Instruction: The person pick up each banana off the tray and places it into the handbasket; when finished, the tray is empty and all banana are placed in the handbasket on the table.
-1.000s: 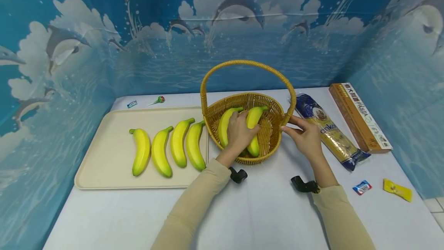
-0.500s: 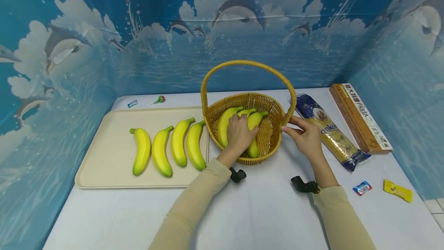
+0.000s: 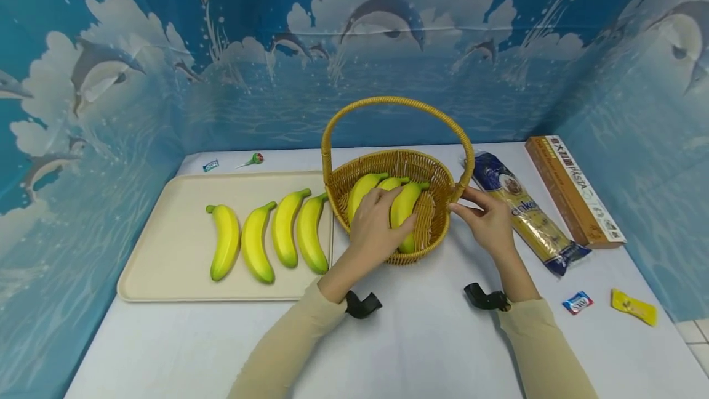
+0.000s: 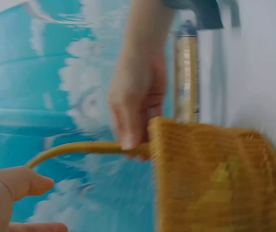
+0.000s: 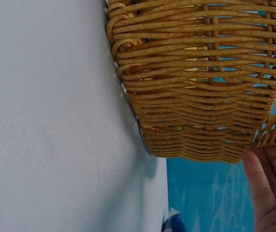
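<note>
A woven yellow basket (image 3: 437, 171) with a tall handle stands mid-table and holds three bananas. My left hand (image 3: 379, 223) grips the rightmost banana (image 3: 407, 201) from above, raised over the basket's near rim. Two more bananas (image 3: 361, 191) lie behind it. My right hand (image 3: 484, 217) rests with straight fingers against the basket's right side at the handle's base; the right wrist view shows its fingers (image 5: 273, 193) open beside the basket (image 5: 196, 87). In the blurred left wrist view, the right hand (image 4: 135, 96) touches the basket (image 4: 215, 183).
A cream tray (image 3: 166, 263) to the left holds several bananas (image 3: 255, 242) in a row. A pasta bag (image 3: 526, 211) and pasta box (image 3: 573, 186) lie on the right, with two small packets (image 3: 576, 302) nearer me. A lollipop (image 3: 252, 159) lies behind the tray. Dolphin backdrop walls enclose the table.
My left hand has drawn back toward me with the banana, lifting it over the near rim and uncovering a third banana. The right hand has stayed at the basket.
</note>
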Available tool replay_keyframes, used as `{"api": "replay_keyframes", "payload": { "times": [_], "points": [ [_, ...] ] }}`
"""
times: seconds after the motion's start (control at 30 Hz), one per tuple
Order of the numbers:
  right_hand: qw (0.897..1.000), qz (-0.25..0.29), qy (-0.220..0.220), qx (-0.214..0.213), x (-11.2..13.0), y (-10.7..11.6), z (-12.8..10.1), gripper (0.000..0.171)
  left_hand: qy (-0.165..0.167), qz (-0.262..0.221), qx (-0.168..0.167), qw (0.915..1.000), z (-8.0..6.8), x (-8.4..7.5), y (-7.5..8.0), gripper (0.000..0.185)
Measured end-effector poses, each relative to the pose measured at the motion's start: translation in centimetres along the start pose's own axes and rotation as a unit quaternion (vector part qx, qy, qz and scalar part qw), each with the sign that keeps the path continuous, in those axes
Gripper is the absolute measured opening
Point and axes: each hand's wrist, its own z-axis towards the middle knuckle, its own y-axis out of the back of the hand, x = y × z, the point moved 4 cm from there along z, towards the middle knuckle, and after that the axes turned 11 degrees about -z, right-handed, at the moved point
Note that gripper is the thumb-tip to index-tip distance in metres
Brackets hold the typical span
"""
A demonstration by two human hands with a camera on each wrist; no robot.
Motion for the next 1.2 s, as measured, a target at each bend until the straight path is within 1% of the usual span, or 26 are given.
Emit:
{"api": "replay_keyframes", "payload": {
  "times": [0.03, 0.07, 0.1, 0.13, 0.2, 0.27, 0.3, 0.33, 0.4, 0.47, 0.5, 0.57, 0.67, 0.8, 0.9, 1.07, 1.2],
  "points": [
    [1.0, 0.001, 0.0, 0.0, 0.0, 0.0, 0.0, 0.041, -0.007, -0.015, -0.006, 0.9998, -0.8, -0.1, 1.1, 0.054],
    [1.0, 0.002, 0.001, -0.001, 0.0, 0.1, 0.0, 0.041, -0.006, -0.03, -0.014, 0.9994, -1.6, 0.0, 2.3, 0.054],
    [1.0, 0.001, 0.001, -0.002, 0.0, 0.1, 0.0, 0.042, -0.014, -0.042, -0.03, 0.9986, -2.2, 0.4, 3.6, 0.054],
    [1.0, 0.001, -0.001, -0.003, -0.1, 0.1, 0.1, 0.042, -0.017, -0.053, -0.048, 0.9973, -2.8, 1.0, 5.0, 0.054],
    [1.0, 0.0, -0.004, -0.006, -0.1, 0.1, 0.1, 0.042, -0.017, -0.067, -0.096, 0.993, -3.9, 2.8, 8.0, 0.054],
    [1.0, 0.001, -0.005, -0.008, -0.2, 0.1, 0.2, 0.041, -0.006, -0.082, -0.149, 0.9854, -5.0, 5.0, 11.1, 0.055],
    [1.0, 0.002, -0.004, -0.008, -0.2, 0.1, 0.2, 0.041, -0.005, -0.084, -0.179, 0.9802, -5.5, 6.2, 12.7, 0.056],
    [1.0, 0.003, -0.001, -0.008, -0.1, 0.1, 0.3, 0.041, 0.004, -0.087, -0.205, 0.9749, -6.1, 7.4, 14.2, 0.058],
    [1.0, 0.006, 0.004, -0.007, -0.1, 0.1, 0.3, 0.041, 0.011, -0.081, -0.254, 0.9638, -7.4, 9.7, 16.9, 0.063],
    [1.0, 0.006, 0.008, -0.006, 0.0, 0.1, 0.3, 0.041, 0.018, -0.069, -0.289, 0.9547, -8.6, 11.6, 19.1, 0.067],
    [1.0, 0.005, 0.009, -0.007, 0.1, 0.1, 0.3, 0.041, 0.022, -0.064, -0.301, 0.9513, -9.2, 12.5, 20.0, 0.069],
    [1.0, 0.005, 0.009, -0.006, 0.1, 0.1, 0.4, 0.041, 0.035, -0.065, -0.317, 0.9456, -10.2, 13.9, 21.2, 0.071],
    [1.0, 0.003, 0.01, -0.003, 0.1, 0.1, 0.3, 0.041, 0.058, -0.076, -0.331, 0.9386, -11.7, 15.8, 22.0, 0.073],
    [1.0, 0.002, 0.01, 0.0, 0.1, 0.0, 0.3, 0.041, 0.101, -0.075, -0.334, 0.9343, -12.8, 18.0, 21.8, 0.076],
    [1.0, 0.002, 0.009, -0.002, 0.1, 0.0, 0.3, 0.041, 0.129, -0.078, -0.323, 0.9344, -13.0, 19.2, 21.3, 0.077],
    [1.0, 0.002, 0.006, -0.001, 0.0, 0.0, 0.2, 0.042, 0.17, -0.092, -0.292, 0.9365, -12.9, 20.8, 20.2, 0.078],
    [1.0, 0.0, 0.003, 0.001, -0.1, 0.0, 0.0, 0.043, 0.212, -0.094, -0.268, 0.9351, -13.1, 22.3, 19.1, 0.081]
  ]
}}
